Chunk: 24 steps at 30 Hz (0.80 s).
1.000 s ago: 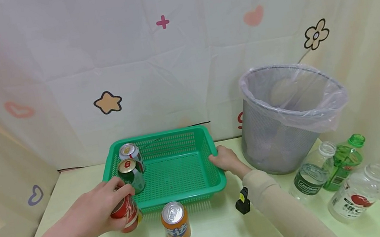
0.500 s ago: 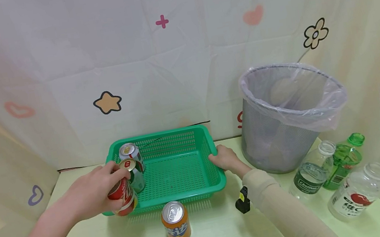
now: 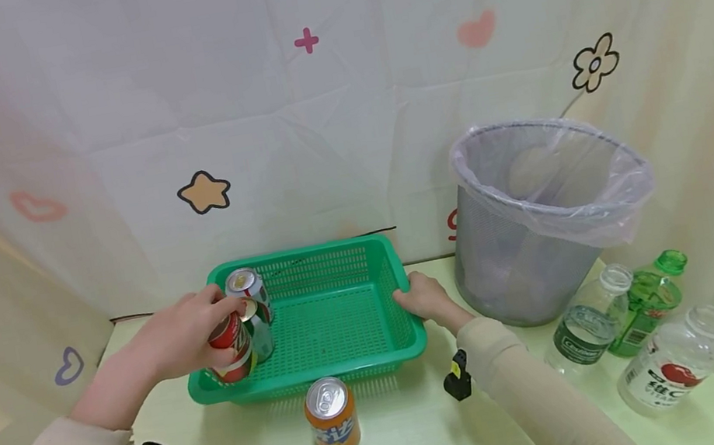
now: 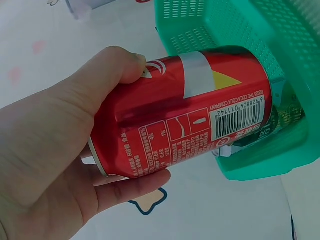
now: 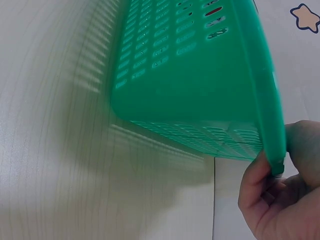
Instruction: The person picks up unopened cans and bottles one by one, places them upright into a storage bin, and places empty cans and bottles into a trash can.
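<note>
My left hand (image 3: 194, 332) grips a red Coca-Cola can (image 4: 185, 112) round its upper end, thumb on one side and fingers on the other. The can is over the front left corner of the green plastic basket (image 3: 347, 372); whether it touches the bottom I cannot tell. Beside it, inside the basket, stand a dark green can (image 3: 261, 337), partly hidden by the hand, and a silver-white can (image 3: 247, 286) behind that. My right hand (image 3: 424, 296) pinches the basket's right rim, thumb and curled fingers on either side, as the right wrist view shows.
An orange soda can (image 3: 332, 419) stands on the table in front of the basket. To the right is a mesh bin (image 3: 512, 259) with a plastic liner. Near it stand a clear bottle (image 3: 587, 326), a green bottle (image 3: 649, 299) and a wide-mouthed clear bottle (image 3: 672, 367).
My left hand has carried the red can up and away from me, from before the basket's front left corner to over its inside. The right hand stays on the rim.
</note>
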Each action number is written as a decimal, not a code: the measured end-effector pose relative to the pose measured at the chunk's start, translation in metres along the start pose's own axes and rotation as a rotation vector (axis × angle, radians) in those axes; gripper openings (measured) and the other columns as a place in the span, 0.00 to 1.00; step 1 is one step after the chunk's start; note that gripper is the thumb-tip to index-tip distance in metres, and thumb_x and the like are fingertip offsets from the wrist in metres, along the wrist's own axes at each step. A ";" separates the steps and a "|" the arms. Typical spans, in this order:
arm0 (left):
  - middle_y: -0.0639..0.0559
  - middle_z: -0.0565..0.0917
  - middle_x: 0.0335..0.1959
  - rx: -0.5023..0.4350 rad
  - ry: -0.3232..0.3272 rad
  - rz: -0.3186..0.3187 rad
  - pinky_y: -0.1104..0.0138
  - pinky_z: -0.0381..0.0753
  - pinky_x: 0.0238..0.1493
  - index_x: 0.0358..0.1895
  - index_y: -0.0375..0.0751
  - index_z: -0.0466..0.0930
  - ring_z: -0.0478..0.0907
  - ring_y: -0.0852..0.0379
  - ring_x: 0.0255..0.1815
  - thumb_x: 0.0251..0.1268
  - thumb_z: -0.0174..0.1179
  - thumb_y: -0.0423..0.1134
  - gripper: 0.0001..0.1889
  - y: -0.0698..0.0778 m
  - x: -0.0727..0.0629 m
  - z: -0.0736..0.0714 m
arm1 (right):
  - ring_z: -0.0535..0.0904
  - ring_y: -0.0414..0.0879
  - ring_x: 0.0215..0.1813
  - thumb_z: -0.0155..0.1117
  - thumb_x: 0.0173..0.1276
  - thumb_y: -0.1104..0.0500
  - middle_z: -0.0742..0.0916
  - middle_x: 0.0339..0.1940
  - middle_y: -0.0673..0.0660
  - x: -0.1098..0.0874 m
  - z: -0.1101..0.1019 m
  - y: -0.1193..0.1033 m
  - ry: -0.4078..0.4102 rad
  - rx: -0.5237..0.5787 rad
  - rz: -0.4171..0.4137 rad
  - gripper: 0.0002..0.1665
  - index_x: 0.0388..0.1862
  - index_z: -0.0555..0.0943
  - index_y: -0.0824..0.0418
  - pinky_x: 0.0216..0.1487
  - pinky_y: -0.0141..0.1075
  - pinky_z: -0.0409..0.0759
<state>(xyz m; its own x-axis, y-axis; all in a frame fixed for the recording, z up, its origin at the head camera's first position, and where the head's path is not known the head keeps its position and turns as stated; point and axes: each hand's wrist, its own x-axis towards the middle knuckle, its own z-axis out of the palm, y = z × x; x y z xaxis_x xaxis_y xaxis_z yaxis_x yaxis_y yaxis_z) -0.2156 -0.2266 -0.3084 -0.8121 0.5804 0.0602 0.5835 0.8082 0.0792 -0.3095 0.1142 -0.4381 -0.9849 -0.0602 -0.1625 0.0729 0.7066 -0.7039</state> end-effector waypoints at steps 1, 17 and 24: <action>0.47 0.73 0.38 -0.002 -0.003 -0.003 0.69 0.75 0.25 0.48 0.46 0.75 0.72 0.53 0.34 0.46 0.68 0.40 0.22 -0.001 0.002 0.001 | 0.80 0.48 0.30 0.51 0.67 0.55 0.81 0.37 0.63 0.000 0.000 0.000 0.003 0.000 0.001 0.20 0.48 0.71 0.70 0.23 0.35 0.80; 0.46 0.72 0.41 -0.011 -0.071 -0.046 0.68 0.75 0.25 0.46 0.47 0.74 0.71 0.54 0.32 0.46 0.67 0.41 0.20 -0.012 0.020 0.019 | 0.79 0.47 0.31 0.51 0.66 0.55 0.81 0.38 0.63 0.000 -0.001 0.000 -0.007 0.008 0.009 0.22 0.51 0.70 0.70 0.23 0.35 0.79; 0.45 0.73 0.40 -0.027 -0.074 -0.045 0.68 0.76 0.25 0.46 0.46 0.74 0.71 0.54 0.31 0.46 0.67 0.41 0.20 -0.015 0.021 0.029 | 0.79 0.47 0.31 0.51 0.66 0.54 0.81 0.39 0.63 0.001 0.000 0.001 -0.004 0.020 0.014 0.22 0.51 0.70 0.69 0.23 0.34 0.79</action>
<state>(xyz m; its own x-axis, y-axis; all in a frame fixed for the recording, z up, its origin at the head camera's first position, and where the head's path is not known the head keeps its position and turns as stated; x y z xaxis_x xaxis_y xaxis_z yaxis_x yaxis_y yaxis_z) -0.2417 -0.2241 -0.3367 -0.8350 0.5500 -0.0178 0.5453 0.8313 0.1073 -0.3101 0.1143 -0.4391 -0.9830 -0.0535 -0.1756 0.0901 0.6929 -0.7154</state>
